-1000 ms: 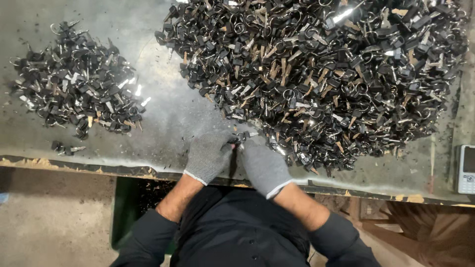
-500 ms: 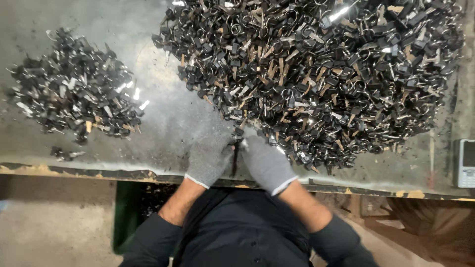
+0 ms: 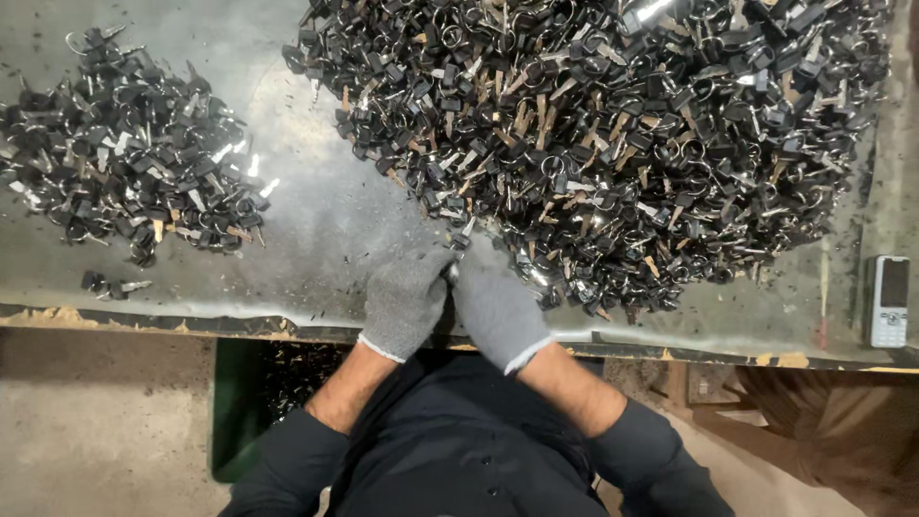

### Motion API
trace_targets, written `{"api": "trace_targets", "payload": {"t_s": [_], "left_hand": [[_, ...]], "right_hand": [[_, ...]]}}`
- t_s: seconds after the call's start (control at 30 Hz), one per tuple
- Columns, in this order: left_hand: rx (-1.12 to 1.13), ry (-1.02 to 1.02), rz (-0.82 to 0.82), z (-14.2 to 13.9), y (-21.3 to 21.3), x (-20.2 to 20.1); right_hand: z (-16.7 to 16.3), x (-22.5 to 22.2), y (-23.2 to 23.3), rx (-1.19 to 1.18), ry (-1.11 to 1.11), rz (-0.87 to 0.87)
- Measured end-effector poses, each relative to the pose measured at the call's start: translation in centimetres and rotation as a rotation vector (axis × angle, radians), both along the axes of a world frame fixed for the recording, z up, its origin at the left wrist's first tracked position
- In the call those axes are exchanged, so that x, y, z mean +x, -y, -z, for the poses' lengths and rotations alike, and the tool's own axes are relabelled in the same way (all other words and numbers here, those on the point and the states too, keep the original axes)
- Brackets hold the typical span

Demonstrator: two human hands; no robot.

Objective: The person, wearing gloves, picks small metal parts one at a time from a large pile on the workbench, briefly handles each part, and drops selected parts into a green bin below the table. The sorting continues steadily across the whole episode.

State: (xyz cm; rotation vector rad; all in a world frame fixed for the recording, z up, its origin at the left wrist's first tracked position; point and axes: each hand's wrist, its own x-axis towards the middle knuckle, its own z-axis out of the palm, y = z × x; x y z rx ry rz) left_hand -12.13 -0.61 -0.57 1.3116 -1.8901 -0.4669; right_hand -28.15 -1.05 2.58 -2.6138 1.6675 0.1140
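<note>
Right now both gloved hands, left hand (image 3: pixel 404 302) and right hand (image 3: pixel 496 308), meet at the near edge of the big key pile (image 3: pixel 613 144), fingers pinched together on a small key (image 3: pixel 454 270) between them. Best kept low over the table (image 3: pixel 316 230), gripping only one piece. Smaller sorted pile (image 3: pixel 124 163) sits well apart, left. Green bin (image 3: pixel 235 402) below the table edge: dark small bits inside, unclear what. Phone (image 3: pixel 889 300) far right.

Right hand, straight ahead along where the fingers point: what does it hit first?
Most likely the near edge of the big heap of keys. The right hand points up and slightly left, fingertips almost at the heap's closest keys; contact is unclear.
</note>
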Motion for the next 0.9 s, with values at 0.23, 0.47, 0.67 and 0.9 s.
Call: {"api": "trace_targets", "payload": {"t_s": [0.23,0.47,0.67,0.9], "left_hand": [[-0.055,0.195,-0.102,0.2,-0.9,0.2],[0.067,0.121,-0.047,1.2,-0.6,0.4],[0.059,0.084,-0.049,1.4,-1.2,0.2],[0.029,0.127,-0.016,1.3,-0.7,0.7]], "right_hand": [[0.1,-0.7,0.4,0.328,-0.051,0.06],[-0.2,-0.5,-1.8,0.16,0.208,0.13],[-0.5,-0.5,-0.8,0.326,0.328,0.123],[-1.5,-0.5,0.4,0.474,0.165,0.279]]}}
